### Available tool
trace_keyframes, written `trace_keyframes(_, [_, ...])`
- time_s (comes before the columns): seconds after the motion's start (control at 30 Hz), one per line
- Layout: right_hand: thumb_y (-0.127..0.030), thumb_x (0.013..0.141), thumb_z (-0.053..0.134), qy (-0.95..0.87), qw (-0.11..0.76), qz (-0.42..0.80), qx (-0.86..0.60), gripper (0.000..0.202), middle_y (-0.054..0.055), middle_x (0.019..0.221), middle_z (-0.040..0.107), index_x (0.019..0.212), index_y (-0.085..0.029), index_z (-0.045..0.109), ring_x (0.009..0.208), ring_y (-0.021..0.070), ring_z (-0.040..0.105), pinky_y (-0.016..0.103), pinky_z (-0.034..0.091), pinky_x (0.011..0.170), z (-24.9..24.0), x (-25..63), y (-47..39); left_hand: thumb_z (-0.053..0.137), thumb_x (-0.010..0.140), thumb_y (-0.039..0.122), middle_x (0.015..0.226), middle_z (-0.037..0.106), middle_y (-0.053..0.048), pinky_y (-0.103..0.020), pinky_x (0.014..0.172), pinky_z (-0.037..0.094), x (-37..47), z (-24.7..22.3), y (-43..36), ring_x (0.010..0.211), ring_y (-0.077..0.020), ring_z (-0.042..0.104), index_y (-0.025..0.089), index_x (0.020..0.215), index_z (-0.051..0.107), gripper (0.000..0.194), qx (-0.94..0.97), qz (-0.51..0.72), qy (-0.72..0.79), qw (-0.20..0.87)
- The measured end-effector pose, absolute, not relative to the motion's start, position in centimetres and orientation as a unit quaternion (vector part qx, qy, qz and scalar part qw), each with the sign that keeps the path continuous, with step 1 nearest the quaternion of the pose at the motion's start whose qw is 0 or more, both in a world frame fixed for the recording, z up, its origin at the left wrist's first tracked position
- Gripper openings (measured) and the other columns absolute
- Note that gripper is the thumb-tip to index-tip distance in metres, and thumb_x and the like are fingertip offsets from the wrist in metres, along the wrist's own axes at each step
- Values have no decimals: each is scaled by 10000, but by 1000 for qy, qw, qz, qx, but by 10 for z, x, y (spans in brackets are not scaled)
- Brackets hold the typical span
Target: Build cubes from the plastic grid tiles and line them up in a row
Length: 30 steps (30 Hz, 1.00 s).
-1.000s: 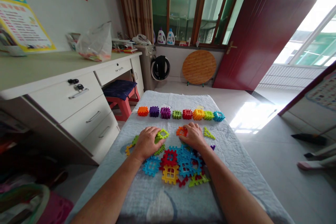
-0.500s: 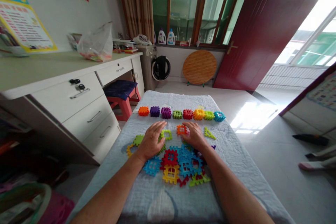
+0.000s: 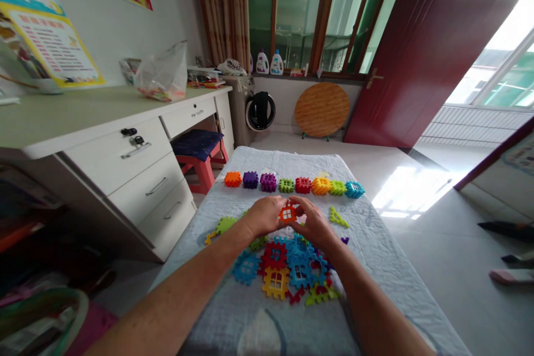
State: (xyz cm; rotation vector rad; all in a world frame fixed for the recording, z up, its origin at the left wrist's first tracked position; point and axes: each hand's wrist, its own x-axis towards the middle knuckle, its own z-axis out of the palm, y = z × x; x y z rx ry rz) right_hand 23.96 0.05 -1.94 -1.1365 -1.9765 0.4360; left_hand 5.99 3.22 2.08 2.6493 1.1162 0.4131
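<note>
An orange window-shaped building piece (image 3: 287, 212) is held between both hands above the cloth. My left hand (image 3: 267, 216) closes on its left side, while the fingers of my right hand (image 3: 311, 221) grip its right side. Below my wrists lies a loose pile of notched pieces, among them a red window piece (image 3: 274, 254), a yellow window piece (image 3: 276, 282) and several blue pieces (image 3: 299, 270). A flat green piece (image 3: 226, 225) lies left of the pile, partly behind my left forearm. To the right of my right hand rests a green triangular piece (image 3: 338, 217).
Beyond my hands, a row of stacked blocks runs from an orange stack (image 3: 232, 179) to a blue stack (image 3: 354, 189). They stand on a table under a pale blue cloth (image 3: 258, 158). A white desk (image 3: 137, 164) and a red stool (image 3: 202, 169) are at left.
My left hand has moved right and taken hold of the orange piece, which my right hand held alone before. The view has shifted slightly.
</note>
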Motion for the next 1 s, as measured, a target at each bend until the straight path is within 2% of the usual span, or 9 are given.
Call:
trace_keyframes(0.17, [-190, 737, 655, -761, 427, 185, -452, 439, 38, 974, 610, 1154, -215, 520, 773, 145, 605, 307, 509, 750, -16, 237, 0, 635, 754, 365, 1014, 656, -88, -320, 807, 475, 62, 16, 27, 927, -254, 628, 178, 1133, 566, 428, 901, 183, 377, 111])
trace_keyframes(0.3, [-237, 755, 655, -757, 448, 179, -441, 556, 87, 1155, 538, 1268, -228, 442, 842, 162, 612, 336, 523, 768, -16, 240, -3, 631, 716, 255, 1111, 624, -91, -345, 917, 449, 43, 19, 37, 1034, -253, 589, 198, 1165, 556, 459, 899, 209, 372, 93])
trace_keyframes(0.37, [-248, 777, 627, -747, 459, 170, -450, 532, 98, 1195, 507, 1274, -237, 439, 856, 165, 607, 334, 529, 739, -15, 243, -3, 618, 677, 171, 1129, 615, -85, -357, 958, 429, 21, 26, 53, 1066, -249, 572, 207, 1166, 567, 493, 888, 221, 398, 71])
trace_keyframes(0.5, [-211, 800, 559, -731, 458, 148, -483, 410, 69, 1074, 558, 1203, -225, 487, 754, 139, 594, 305, 516, 680, -18, 251, 1, 604, 652, 167, 1132, 612, -106, -369, 986, 412, -36, 40, 100, 1073, -263, 567, 165, 1133, 594, 482, 842, 194, 503, 14])
trace_keyframes(0.67, [-163, 781, 526, -734, 444, 147, -492, 387, 50, 1001, 588, 1165, -203, 508, 661, 111, 573, 277, 500, 655, -25, 254, 5, 597, 592, 156, 1172, 614, -91, -318, 933, 442, -79, 37, 152, 1037, -251, 595, 163, 1140, 599, 548, 801, 106, 589, 33])
trace_keyframes(0.83, [-158, 777, 523, -735, 433, 158, -497, 389, 52, 977, 595, 1164, -188, 509, 629, 105, 569, 268, 495, 635, -29, 254, 5, 585, 533, 133, 1111, 651, -75, -271, 847, 467, -84, 26, 172, 982, -239, 619, 177, 1093, 630, 563, 793, 66, 603, 54])
trace_keyframes(1.0, [-152, 774, 524, -738, 425, 160, -499, 381, 49, 963, 595, 1153, -187, 515, 623, 104, 562, 265, 489, 634, -30, 254, 4, 583, 533, 133, 1161, 631, -84, -263, 843, 461, -81, 22, 177, 982, -237, 621, 183, 1120, 628, 591, 794, 39, 603, 61])
